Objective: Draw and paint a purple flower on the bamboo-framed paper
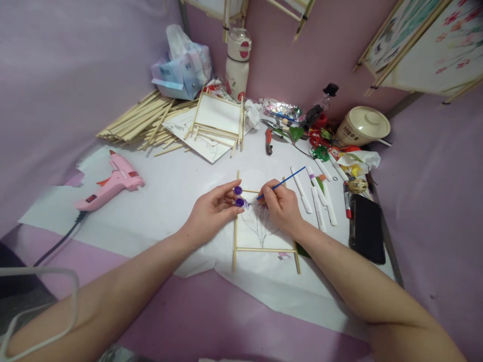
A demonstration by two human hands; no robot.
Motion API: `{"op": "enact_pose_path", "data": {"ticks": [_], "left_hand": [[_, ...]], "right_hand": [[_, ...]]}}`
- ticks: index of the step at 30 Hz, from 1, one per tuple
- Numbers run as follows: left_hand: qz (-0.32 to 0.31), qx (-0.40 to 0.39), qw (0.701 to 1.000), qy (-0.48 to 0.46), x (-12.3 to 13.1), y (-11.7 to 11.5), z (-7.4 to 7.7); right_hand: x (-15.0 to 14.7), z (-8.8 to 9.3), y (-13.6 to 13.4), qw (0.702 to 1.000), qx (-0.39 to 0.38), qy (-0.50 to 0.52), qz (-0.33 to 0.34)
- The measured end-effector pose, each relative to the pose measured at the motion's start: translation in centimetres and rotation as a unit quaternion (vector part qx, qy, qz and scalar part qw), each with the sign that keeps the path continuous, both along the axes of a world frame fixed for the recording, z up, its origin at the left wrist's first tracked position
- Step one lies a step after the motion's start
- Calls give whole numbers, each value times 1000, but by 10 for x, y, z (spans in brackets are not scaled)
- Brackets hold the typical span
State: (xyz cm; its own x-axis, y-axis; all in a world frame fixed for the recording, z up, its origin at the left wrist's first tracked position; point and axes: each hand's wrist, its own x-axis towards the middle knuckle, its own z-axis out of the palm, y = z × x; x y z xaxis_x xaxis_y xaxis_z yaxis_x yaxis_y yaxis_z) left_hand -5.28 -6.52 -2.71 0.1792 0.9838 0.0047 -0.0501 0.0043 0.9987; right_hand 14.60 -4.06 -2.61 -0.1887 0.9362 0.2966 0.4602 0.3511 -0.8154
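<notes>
My left hand (216, 206) is closed on a small paint pot (239, 202) with purple paint in it; a second purple round, perhaps its flipped-up lid (237, 190), sits just above. Between the fingers of my right hand (281, 203) is a thin blue paintbrush (281, 182), its tip down near a purple patch on the paper. Beneath both hands lies a white sheet with a line drawing of stems and petals (260, 226), set in a frame of thin wooden sticks (264, 249). My right hand rests over the frame's upper right part and hides some of the drawing.
White markers (318, 208) lie right of the frame, with a black case (367, 229) beyond. A pink glue gun (113, 181) lies at left. Behind are wooden sticks (132, 120), another framed sheet (219, 113), a tissue pack (183, 70), a bottle (237, 65) and a lidded bowl (362, 125).
</notes>
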Motion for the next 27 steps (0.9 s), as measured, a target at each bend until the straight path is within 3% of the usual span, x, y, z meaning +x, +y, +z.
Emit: {"op": "enact_pose_path", "data": {"ticks": [27], "left_hand": [[3, -4, 1000, 8, 1, -1, 3]], "right_hand": [[0, 1, 0, 1000, 5, -7, -6]]}}
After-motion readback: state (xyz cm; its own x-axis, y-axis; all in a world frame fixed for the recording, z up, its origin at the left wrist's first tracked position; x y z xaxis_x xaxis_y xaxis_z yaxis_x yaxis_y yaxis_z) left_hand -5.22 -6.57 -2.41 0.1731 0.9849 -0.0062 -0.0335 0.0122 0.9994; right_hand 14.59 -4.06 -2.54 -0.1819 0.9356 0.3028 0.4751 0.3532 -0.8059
